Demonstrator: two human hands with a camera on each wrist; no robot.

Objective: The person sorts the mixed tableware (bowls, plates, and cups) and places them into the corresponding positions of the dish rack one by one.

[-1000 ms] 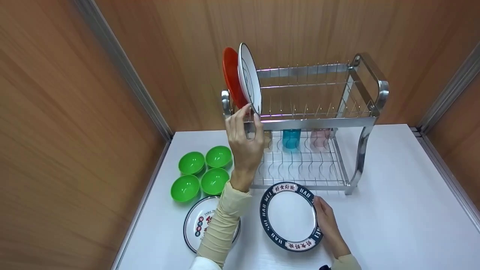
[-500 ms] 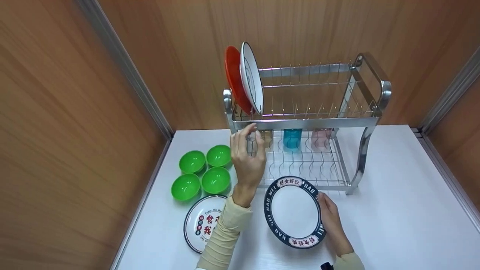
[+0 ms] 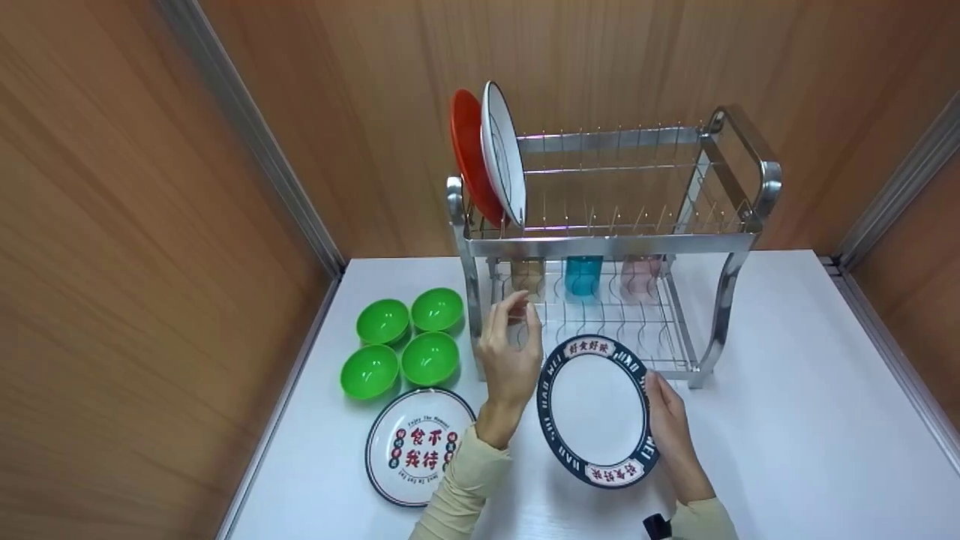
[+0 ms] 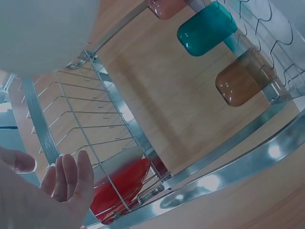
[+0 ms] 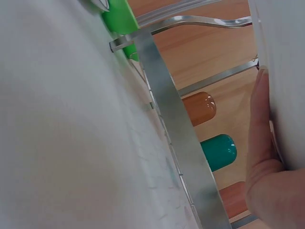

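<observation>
My right hand [image 3: 671, 427] grips the right edge of a white plate [image 3: 596, 409] with a dark blue lettered rim, tilted in front of the dish rack. In the right wrist view, fingers lie along the plate's pale underside [image 5: 288, 86]. My left hand [image 3: 511, 367] hovers just left of that plate, fingers loosely bent and nothing between them. Above it, a red plate [image 3: 469, 154] and a white plate [image 3: 504, 154] stand on edge at the left end of the rack's upper tier. Another white plate [image 3: 409, 480] with red characters lies flat on the table by my left sleeve.
The two-tier metal dish rack [image 3: 615, 245] stands at the back of the white table [image 3: 810, 390]. On its lower tier are a brown cup [image 3: 527, 276], a teal cup [image 3: 583, 276] and a pink cup [image 3: 640, 276]. Several green bowls [image 3: 430, 360] sit left of the rack.
My left hand has let go of the white plate in the rack and come down toward the lettered plate. My right hand has raised that plate slightly and shifted it right.
</observation>
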